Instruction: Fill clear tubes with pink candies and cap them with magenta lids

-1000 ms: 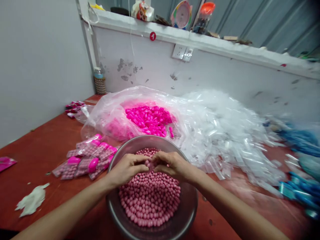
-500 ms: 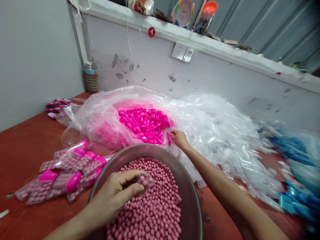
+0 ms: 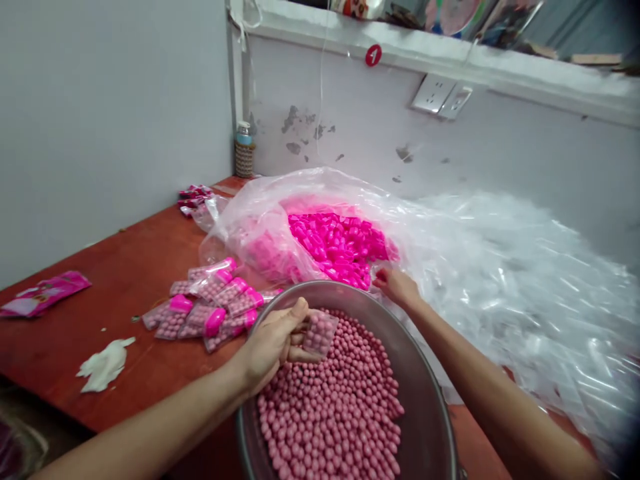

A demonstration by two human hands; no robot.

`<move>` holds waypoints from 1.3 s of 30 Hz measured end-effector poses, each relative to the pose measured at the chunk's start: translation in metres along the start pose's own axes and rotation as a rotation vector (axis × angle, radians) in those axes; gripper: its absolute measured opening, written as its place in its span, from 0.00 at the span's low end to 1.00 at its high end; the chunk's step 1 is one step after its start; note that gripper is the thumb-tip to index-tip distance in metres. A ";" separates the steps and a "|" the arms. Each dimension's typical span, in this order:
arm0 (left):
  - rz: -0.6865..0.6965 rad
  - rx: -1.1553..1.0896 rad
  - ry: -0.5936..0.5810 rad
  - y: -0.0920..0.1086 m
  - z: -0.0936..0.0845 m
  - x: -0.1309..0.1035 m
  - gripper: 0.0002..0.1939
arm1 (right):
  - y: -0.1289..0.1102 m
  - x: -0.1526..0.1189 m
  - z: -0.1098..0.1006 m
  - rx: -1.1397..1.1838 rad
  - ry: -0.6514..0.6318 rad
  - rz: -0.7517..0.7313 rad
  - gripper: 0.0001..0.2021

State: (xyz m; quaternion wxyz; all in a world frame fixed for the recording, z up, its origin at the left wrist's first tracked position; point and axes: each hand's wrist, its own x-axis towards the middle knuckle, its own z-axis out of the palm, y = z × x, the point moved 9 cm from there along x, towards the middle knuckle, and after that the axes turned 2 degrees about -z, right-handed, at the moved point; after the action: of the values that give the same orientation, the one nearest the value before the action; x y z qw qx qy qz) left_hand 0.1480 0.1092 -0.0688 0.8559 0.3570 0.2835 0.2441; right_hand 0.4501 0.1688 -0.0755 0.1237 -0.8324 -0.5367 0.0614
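Note:
My left hand grips a small clear plastic container filled with pink balls, above a metal bowl. Loose pink balls lie heaped in that bowl. Beyond the bowl's far rim, my right hand has its fingers pinched together beside the bright pink caps. What sits between those fingertips, if anything, I cannot make out. The caps lie in an opened clear plastic bag. Left of the bowl, several filled containers with pink caps are piled on the red table.
A large heap of clear plastic pieces spreads along the right. On the red table lie a pink packet and a white scrap. A bottle in a woven holder stands in the back corner, below a shelf.
The view has swung left, showing more of the table. My left hand has turned, exposing more of the filled container. A pink cap seen at my right fingertips earlier is not distinct now.

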 end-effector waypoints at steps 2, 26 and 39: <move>0.014 0.039 -0.010 0.001 0.001 -0.002 0.21 | -0.013 -0.018 -0.018 0.088 0.049 -0.058 0.10; 0.425 0.711 -0.152 0.020 0.024 -0.022 0.10 | -0.153 -0.197 -0.061 0.480 -0.030 -0.626 0.12; 0.510 0.871 -0.134 0.022 0.028 -0.028 0.09 | -0.183 -0.210 -0.058 0.246 -0.273 -0.778 0.16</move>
State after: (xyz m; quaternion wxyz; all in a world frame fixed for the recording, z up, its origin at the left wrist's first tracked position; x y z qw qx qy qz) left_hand 0.1418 0.0924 -0.0267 0.5570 0.7534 0.2073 0.2812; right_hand 0.2156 0.0419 0.0238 0.1638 -0.5312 -0.8108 0.1834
